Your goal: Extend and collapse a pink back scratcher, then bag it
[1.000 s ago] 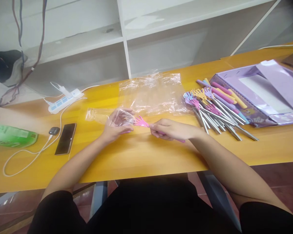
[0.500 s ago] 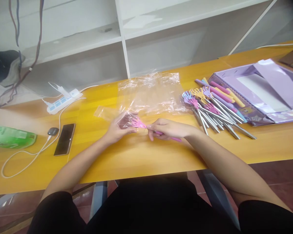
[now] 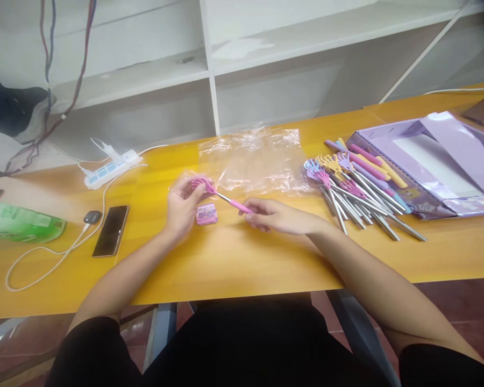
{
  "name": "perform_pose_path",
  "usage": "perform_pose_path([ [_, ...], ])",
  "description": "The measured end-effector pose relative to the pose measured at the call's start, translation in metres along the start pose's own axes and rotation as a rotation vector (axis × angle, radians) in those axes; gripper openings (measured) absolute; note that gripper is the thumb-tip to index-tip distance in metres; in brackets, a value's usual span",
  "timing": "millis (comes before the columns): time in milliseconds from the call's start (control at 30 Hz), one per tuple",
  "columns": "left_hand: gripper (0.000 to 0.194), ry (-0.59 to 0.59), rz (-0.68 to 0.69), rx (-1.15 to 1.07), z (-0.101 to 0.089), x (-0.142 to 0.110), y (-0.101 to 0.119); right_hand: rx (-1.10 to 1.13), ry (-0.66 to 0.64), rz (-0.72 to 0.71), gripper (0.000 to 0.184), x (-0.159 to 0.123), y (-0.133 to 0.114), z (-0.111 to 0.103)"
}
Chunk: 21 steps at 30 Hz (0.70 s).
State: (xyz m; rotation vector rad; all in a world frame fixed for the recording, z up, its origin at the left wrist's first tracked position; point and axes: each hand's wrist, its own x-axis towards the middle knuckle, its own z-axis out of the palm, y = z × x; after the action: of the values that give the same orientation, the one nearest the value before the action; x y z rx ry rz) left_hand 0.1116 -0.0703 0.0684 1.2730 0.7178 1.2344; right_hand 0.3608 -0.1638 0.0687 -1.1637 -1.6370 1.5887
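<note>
A pink hand-shaped back scratcher (image 3: 221, 196) with a metal shaft lies between my hands, its claw end inside a small clear plastic sleeve (image 3: 193, 183). My left hand (image 3: 183, 204) is closed on the sleeve and the claw end. The pink handle end is pinched in my right hand (image 3: 272, 215). A small pink packet (image 3: 207, 214) lies on the yellow table (image 3: 234, 258) just under my left fingers.
A pile of several more scratchers (image 3: 357, 185) lies to the right, beside an open purple box (image 3: 439, 161). Clear plastic bags (image 3: 254, 158) lie behind my hands. A phone (image 3: 111, 230), a power strip (image 3: 113, 166), a white cable (image 3: 44, 258) and a green bottle (image 3: 20, 223) are at the left.
The scratcher has slid leftward into the clear sleeve; its claw end now sits inside it at my left hand. A small pink packet has come into view on the table.
</note>
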Motion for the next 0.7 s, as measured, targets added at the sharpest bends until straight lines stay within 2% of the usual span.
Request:
perform_pose_path([
  [133, 0.034, 0.070, 0.019, -0.052, -0.008, 0.014, 0.005, 0.031, 0.158, -0.101, 0.030, 0.003, 0.005, -0.001],
  [300, 0.041, 0.072, -0.047, -0.065, -0.003, 0.007, 0.002, -0.020, 0.253, -0.187, 0.029, 0.008, 0.010, 0.004],
  [533, 0.040, 0.030, -0.086, -0.123, 0.001, -0.003, -0.007, -0.069, 0.287, -0.179, 0.029, 0.012, 0.017, 0.011],
  [700, 0.035, -0.081, -0.109, -0.139, 0.001, -0.005, -0.004, -0.097, 0.352, -0.200, 0.031, 0.014, 0.019, 0.010],
])
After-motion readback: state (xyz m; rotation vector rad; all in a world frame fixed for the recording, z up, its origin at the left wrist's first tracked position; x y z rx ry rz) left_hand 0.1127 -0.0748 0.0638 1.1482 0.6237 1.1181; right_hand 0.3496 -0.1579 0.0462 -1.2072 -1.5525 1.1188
